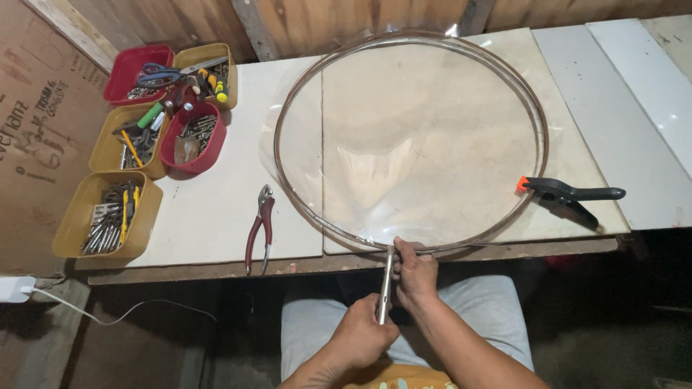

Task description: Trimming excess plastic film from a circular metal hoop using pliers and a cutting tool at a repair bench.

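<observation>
A large metal hoop [303,101] with clear plastic film [411,137] stretched over it lies flat on the workbench. A slim metal tool [386,281] points from my lap up to the hoop's near rim. My left hand [362,336] grips the tool's lower end. My right hand [416,274] is closed around the upper part of the tool, thumb touching the hoop's rim. A black spring clamp [569,194] with an orange tip bites the hoop at its right side.
Red-handled pliers [260,227] lie on the bench [216,209] left of the hoop. Several yellow and red bins [79,223] of screws and hand tools crowd the far left. A white charger and cable [18,288] sit lower left. Wooden wall behind.
</observation>
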